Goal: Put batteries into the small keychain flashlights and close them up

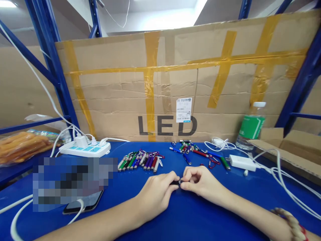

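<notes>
My left hand (156, 192) and my right hand (199, 180) meet over the blue table (185, 217), fingers curled. Together they pinch a small black keychain flashlight (177, 182) between their fingertips; most of it is hidden. Beyond my left hand lies a neat row of small flashlights (140, 161) in green, purple, red and silver. A looser heap of similar coloured flashlights (198, 152) with clips lies beyond my right hand.
A white power strip (85, 149) with plugs sits at the back left; a phone (82, 202) lies on a cable near my left arm. A white charger (242, 162), cables, a green-labelled bottle (250, 127) and an open carton (288, 150) are at right. A taped cardboard wall (175, 83) stands behind.
</notes>
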Available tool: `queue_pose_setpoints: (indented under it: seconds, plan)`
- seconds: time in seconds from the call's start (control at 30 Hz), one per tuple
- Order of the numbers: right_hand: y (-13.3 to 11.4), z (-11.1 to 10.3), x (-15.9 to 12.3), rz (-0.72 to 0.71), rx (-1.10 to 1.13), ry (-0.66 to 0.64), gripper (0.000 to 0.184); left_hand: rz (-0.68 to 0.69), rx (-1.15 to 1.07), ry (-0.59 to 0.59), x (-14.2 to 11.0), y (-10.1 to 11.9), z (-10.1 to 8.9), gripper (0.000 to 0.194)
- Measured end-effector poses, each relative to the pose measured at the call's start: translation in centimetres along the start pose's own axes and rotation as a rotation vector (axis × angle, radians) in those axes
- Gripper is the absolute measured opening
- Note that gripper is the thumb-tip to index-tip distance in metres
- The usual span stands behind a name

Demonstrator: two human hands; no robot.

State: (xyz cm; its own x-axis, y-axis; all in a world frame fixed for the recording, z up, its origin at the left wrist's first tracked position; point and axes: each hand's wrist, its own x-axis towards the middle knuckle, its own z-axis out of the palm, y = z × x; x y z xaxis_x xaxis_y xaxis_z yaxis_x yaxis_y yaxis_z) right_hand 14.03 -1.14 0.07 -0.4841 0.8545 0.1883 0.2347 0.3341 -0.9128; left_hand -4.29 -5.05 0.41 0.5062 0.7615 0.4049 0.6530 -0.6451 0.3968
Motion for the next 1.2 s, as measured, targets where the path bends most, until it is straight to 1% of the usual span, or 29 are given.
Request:
queue_pose_setpoints:
  seconds: [0.17,0.33,0.53,0.67,0.83,1.0,1.2]
  plan:
    - [0.19,-0.08,0.03,0.044,0.009,-0.01,0.041,-0.052,-0.035,-0.007,0.13,0.02,0.04,0.01]
    - [0.51,-0.2,0.09,0.03,0.005,0.01,0.04,-0.065,-0.05,-0.008,0.32,-0.04,0.08,0.009]
    - [0.62,-0.32,0.09,0.026,-0.005,0.0,0.034,-0.09,-0.045,-0.036,0.36,0.35,-0.13,0.011]
    - [0.16,-0.3,0.02,0.023,-0.003,0.024,0.033,-0.109,-0.032,-0.034,0.28,0.49,-0.19,0.01]
    - [-0.19,-0.4,-0.04,-0.007,0.0,0.006,0.033,-0.173,-0.036,-0.017,0.36,0.48,-0.2,0.01]
    - [-0.19,-0.48,-0.09,0.035,-0.038,0.013,0.036,-0.233,-0.005,0.0,0.48,0.6,-0.18,0.01]
    - [-0.25,-0.48,-0.16,0.046,-0.053,-0.002,0.036,-0.24,0.021,0.009,0.64,0.55,0.0,0.011]
